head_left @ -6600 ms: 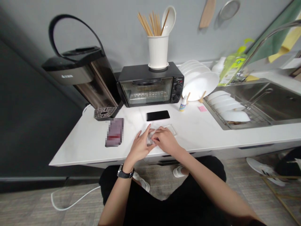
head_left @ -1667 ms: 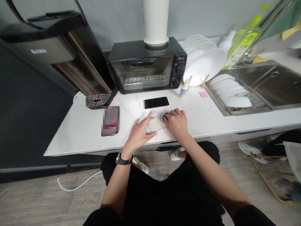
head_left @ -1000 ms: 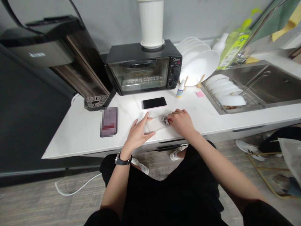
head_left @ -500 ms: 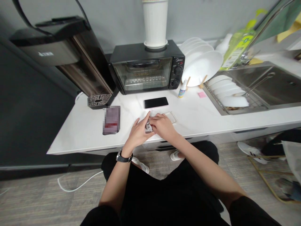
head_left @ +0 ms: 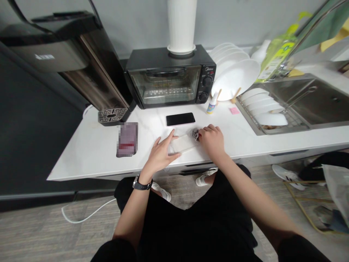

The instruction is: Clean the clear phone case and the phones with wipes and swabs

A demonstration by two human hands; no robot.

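A clear phone case (head_left: 185,144) lies flat on the white counter in front of me. My left hand (head_left: 161,151) holds its left end, thumb along the near edge and fingers at the far edge. At the case's right end, my right hand (head_left: 212,141) is closed on a crumpled grey cloth (head_left: 195,134), pressed down there. Just behind the case rests a phone (head_left: 180,119), dark screen up. A small spray bottle (head_left: 212,103) with a white top stands farther back to the right, near a pink sticky note (head_left: 233,110).
Along the back stand a black toaster oven (head_left: 166,85) with a white cup stack on top and a tall drink dispenser (head_left: 95,72). A purple, partly blurred pouch-like item (head_left: 127,139) lies left. White plates (head_left: 237,78) and a sink (head_left: 321,105) are at right.
My right hand has slid the cloth rightward, from beside my left hand to the far end of the case. My left hand has stayed at the left end.
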